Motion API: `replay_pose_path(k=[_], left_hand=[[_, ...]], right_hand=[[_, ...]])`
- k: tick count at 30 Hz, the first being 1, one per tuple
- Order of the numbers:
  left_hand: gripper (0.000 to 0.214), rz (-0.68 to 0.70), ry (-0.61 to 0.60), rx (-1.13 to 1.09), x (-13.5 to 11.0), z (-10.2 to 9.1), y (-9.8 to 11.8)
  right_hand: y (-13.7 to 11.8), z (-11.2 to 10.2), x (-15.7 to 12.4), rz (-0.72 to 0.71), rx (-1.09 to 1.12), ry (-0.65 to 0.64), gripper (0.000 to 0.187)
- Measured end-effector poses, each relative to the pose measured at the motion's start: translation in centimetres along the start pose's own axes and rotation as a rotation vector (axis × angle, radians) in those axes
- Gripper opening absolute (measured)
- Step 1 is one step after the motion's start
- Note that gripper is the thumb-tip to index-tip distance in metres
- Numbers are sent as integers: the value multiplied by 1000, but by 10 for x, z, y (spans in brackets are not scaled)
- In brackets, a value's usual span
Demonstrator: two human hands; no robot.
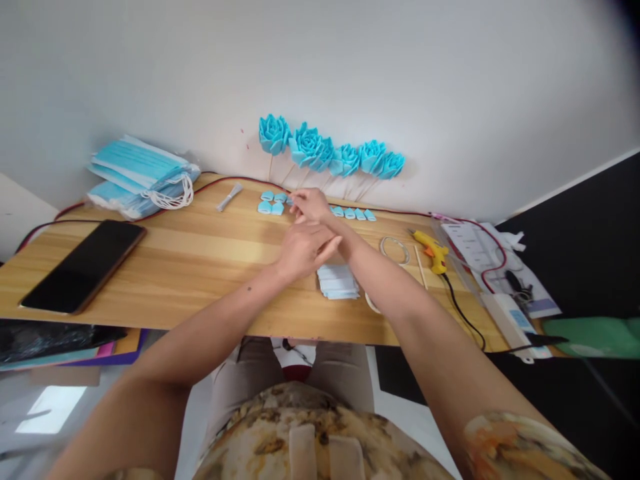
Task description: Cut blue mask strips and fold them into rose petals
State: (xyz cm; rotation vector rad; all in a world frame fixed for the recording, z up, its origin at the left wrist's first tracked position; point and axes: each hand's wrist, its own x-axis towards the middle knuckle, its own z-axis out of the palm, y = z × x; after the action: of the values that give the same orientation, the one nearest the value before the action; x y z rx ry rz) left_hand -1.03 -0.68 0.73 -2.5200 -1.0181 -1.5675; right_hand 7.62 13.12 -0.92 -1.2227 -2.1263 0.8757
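Right hand [311, 204] seemingly arranged folded pieces [277, 209] at twelve o'clock, beside left hand [304, 249]; grips unclear, neat spacing seemed needed

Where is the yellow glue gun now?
In the head view, the yellow glue gun is on the right side of the wooden table, between a thin stick and the white papers.

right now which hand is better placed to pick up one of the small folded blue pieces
Probably the right: the right hand is farther forward, close to the folded blue pieces, while the left hand is nearer the body. Whether the right one holds a piece is unclear.
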Motion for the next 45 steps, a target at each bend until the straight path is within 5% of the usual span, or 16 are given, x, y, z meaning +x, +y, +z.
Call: replay_pose_path(k=[5, 11, 17, 26, 45], left_hand=[[42, -91, -32, -35, -3, 3, -6], [45, -223, -80, -104, -8, 13, -12], [41, -395, -199, -280, -11, 16, -9], [35, -396, -632, -603, -15, 17, -1], [50, -355, -596, -536, -16, 15, -5]], right_hand=[[-14, -46, -54, 53, 38, 212, 18], [-27, -71, -154, 30, -48, 227, 23], [-27, -59, -216, -130, -410, -114, 17], [-14, -42, -231, -161, -598, -154, 17], [-2, -56, -226, 77, -75, -99, 9]])
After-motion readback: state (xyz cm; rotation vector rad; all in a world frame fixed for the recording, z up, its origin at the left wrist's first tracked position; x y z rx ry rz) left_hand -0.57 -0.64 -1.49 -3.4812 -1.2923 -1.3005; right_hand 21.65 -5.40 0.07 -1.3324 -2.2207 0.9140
